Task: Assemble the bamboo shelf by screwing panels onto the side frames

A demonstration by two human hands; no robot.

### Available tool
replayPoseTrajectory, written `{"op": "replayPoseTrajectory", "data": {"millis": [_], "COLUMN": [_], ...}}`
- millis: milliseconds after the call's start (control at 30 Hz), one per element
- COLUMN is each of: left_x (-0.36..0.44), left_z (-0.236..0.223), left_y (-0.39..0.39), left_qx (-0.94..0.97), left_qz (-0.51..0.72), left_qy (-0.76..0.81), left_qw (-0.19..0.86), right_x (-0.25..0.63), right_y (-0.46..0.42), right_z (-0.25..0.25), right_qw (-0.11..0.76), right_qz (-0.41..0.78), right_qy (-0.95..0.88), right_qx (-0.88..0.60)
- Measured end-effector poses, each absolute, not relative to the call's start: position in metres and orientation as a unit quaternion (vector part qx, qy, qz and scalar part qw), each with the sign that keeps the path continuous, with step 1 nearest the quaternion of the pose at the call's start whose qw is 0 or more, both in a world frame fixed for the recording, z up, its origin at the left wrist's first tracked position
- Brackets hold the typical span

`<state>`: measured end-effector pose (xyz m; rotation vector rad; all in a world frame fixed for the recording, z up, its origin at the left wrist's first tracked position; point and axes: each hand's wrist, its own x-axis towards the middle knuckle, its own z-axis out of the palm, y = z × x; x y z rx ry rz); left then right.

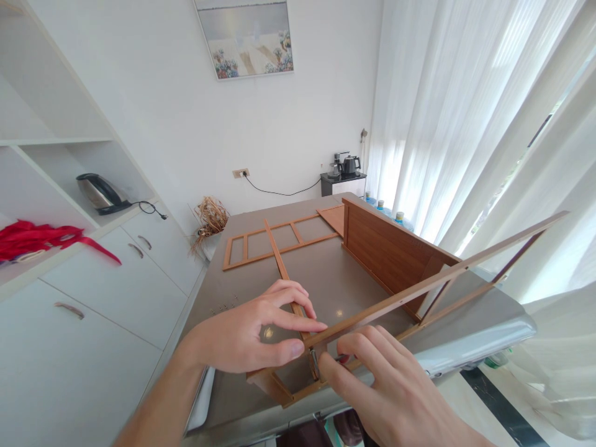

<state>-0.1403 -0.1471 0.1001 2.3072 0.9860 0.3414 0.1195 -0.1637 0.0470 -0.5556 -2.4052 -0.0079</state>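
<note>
A wooden side frame (395,298) stands on its long edge, its near corner between my hands. My left hand (261,332) grips this corner, the thumb on the near side and the fingers reaching over the top. A long wooden rail (276,251) meets the corner and runs away across the table. Just below the joint a small metal piece (315,362) shows, perhaps a bolt or key. My right hand (382,372) is curled closed beside it, under the side frame's rail. What its fingertips pinch is mostly hidden.
The grey table (326,279) also bears a flat wooden ladder-like frame (261,233), an upright brown panel (391,245) and several small screws (226,306). White cabinets (102,298) line the left, with a kettle (100,192) on a shelf. White curtains (465,124) hang at right.
</note>
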Motion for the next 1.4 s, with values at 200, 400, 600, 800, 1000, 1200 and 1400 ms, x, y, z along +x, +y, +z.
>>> {"op": "replayPoseTrajectory", "data": {"millis": [200, 400, 600, 800, 1000, 1200, 1400], "left_x": [-0.14, -0.14, -0.14, -0.139, -0.14, -0.14, -0.139], "left_z": [0.1, 0.1, 0.101, 0.101, 0.099, 0.099, 0.1], "left_y": [-0.148, -0.148, -0.147, -0.147, -0.146, -0.147, -0.148], "left_qx": [0.87, 0.873, 0.874, 0.873, 0.872, 0.872, 0.869], "left_qz": [0.127, 0.132, 0.134, 0.132, 0.133, 0.133, 0.134], "left_qy": [0.375, 0.372, 0.368, 0.371, 0.373, 0.372, 0.374], "left_qw": [0.293, 0.285, 0.287, 0.289, 0.288, 0.289, 0.295], "right_x": [0.112, 0.1, 0.087, 0.082, 0.096, 0.112, 0.11], "right_y": [-0.159, -0.161, -0.168, -0.171, -0.166, -0.158, -0.154], "right_z": [0.03, 0.006, -0.006, -0.012, -0.005, 0.016, 0.015], "right_qw": [0.367, 0.353, 0.389, 0.438, 0.422, 0.402, 0.363], "right_qz": [0.032, 0.19, 0.324, 0.352, 0.136, 0.056, 0.035], "right_qy": [-0.905, -0.889, -0.839, -0.812, -0.889, -0.893, -0.907], "right_qx": [-0.212, -0.22, -0.199, -0.155, -0.112, -0.195, -0.211]}}
